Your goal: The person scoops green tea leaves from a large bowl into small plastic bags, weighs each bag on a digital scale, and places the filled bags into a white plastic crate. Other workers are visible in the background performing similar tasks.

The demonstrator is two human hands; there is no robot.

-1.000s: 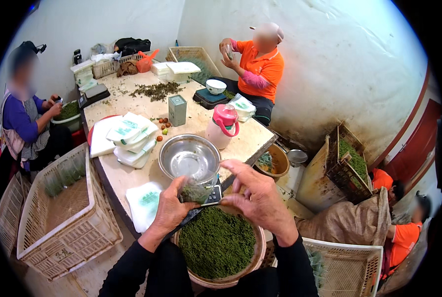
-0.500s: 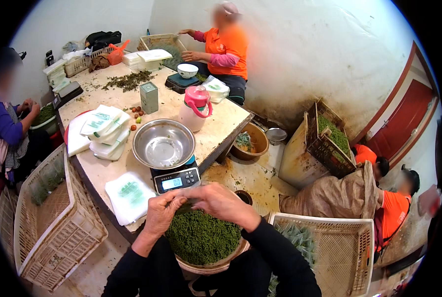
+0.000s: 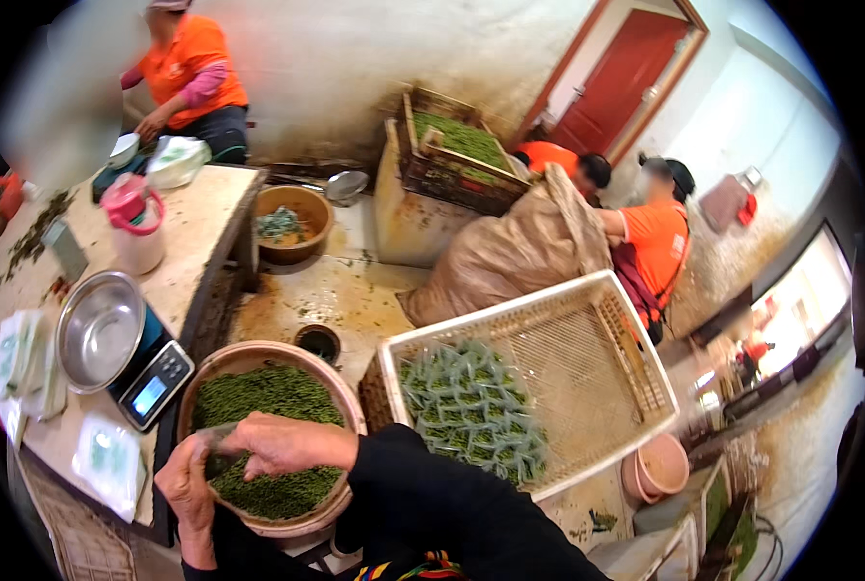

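Note:
My left hand (image 3: 184, 486) and my right hand (image 3: 287, 446) are close together over the near left side of a round tub (image 3: 353, 412) of small green berries (image 3: 282, 494). Between them is a small clear plastic bag (image 3: 221, 453), partly hidden by my fingers, with something green in it. My left fingers close on one side of it; my right fingers grip its top. Right of the tub, a white plastic crate (image 3: 587, 373) holds rows of filled clear bags (image 3: 471, 407) in its left part.
On the table left stand a digital scale (image 3: 151, 387) with a steel bowl (image 3: 101, 331), stacked plastic bags (image 3: 108, 460) and a pink jug (image 3: 137, 228). A brown basin (image 3: 295, 223) sits on the floor. Two people in orange bend by a large sack (image 3: 515, 247); another sits behind the table.
My view has swung to the right, so the table and scale appear farther left and the white crate shows more fully. Both hands still hold the bag over the tub.

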